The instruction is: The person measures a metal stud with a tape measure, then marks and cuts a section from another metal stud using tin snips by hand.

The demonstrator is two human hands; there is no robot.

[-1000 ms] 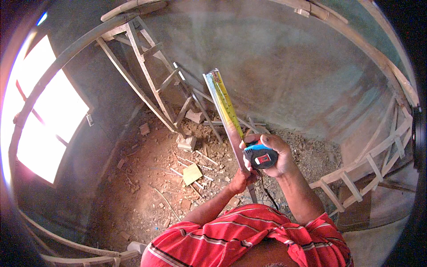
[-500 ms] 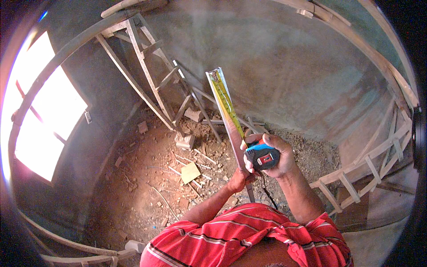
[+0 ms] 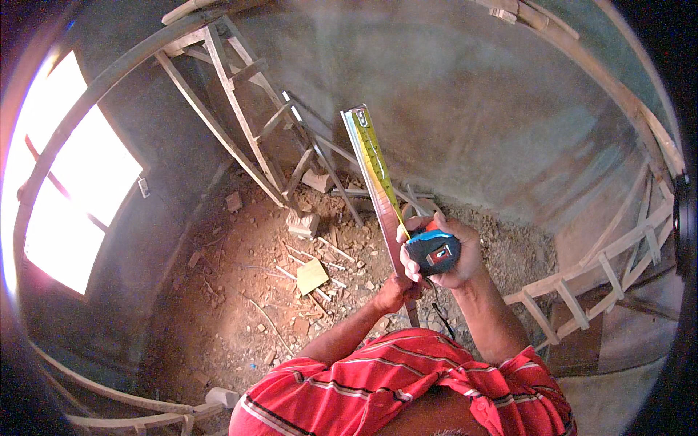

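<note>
My left hand [image 3: 395,291] grips a long shiny metal strip [image 3: 389,232] low down, below the tape measure. The strip slants upward, away from me. A yellow tape blade [image 3: 376,163] lies along it, its metal hook at the far end. My right hand [image 3: 465,254] is wrapped round the black-and-blue tape measure [image 3: 435,253], just above and right of my left hand, thumb on its top and fingertips at its left side. A dark strap hangs below the case.
Wooden ladder-like frames [image 3: 230,83] lean at the back left, with another [image 3: 572,301] at the right. Curved wooden poles [image 3: 109,80] cross overhead. A bright window [image 3: 76,203] is left. Rubble, sticks, blocks and a yellowish square board [image 3: 312,276] lie on the floor [image 3: 203,349].
The metal strip's far end has moved slightly right and upward in the view. The tape measure and my right hand have shifted a little rightward with it.
</note>
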